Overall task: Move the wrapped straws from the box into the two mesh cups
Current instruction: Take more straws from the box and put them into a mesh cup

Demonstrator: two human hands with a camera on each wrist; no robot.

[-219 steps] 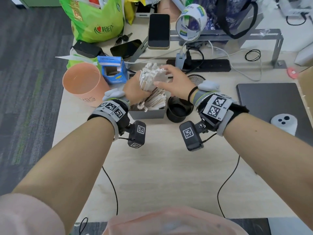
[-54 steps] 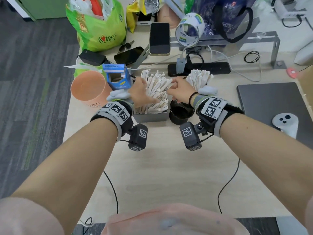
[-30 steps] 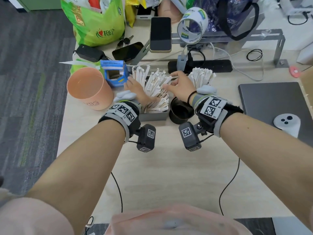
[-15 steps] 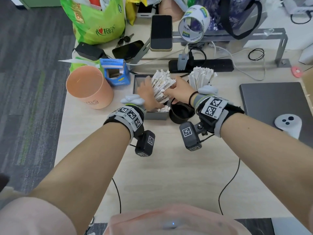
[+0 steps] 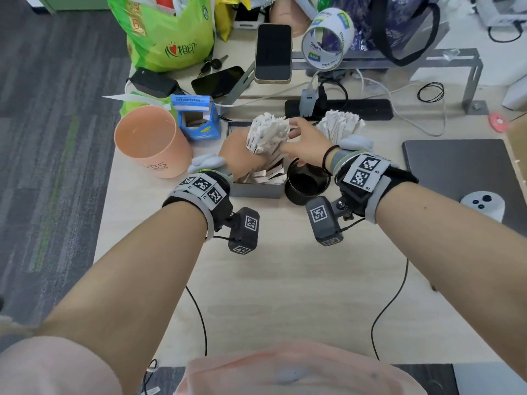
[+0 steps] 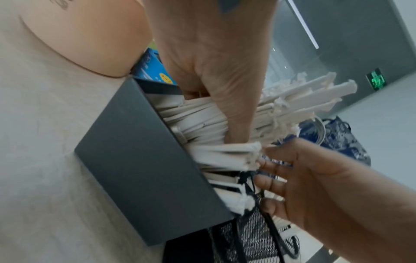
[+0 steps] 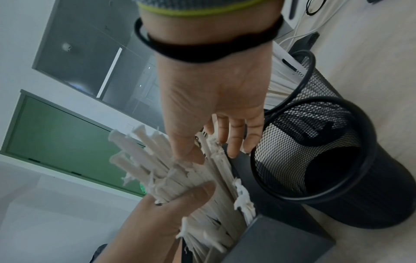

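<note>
My left hand (image 5: 242,149) grips a thick bundle of white wrapped straws (image 5: 266,134) and holds it tilted up out of the grey box (image 5: 256,191). In the left wrist view its thumb lies across the bundle (image 6: 292,101) above the box (image 6: 139,160). My right hand (image 5: 296,135) touches the bundle's right side with straight fingers (image 7: 234,140). More straws (image 5: 268,173) lie in the box. The near black mesh cup (image 5: 306,185) beside the box is empty (image 7: 337,160). The far mesh cup (image 7: 315,78) stands full of straws (image 5: 339,124).
A pink cup (image 5: 151,141) and a blue carton (image 5: 196,118) stand left of the box. A power strip (image 5: 342,108) with cables lies behind the cups. At the right are a grey laptop (image 5: 462,166) and a white controller (image 5: 482,203).
Both hands have gathered the loose straws in the box into one bundle. My left hand has closed round it and raised it more upright. The far cup was filled earlier.
</note>
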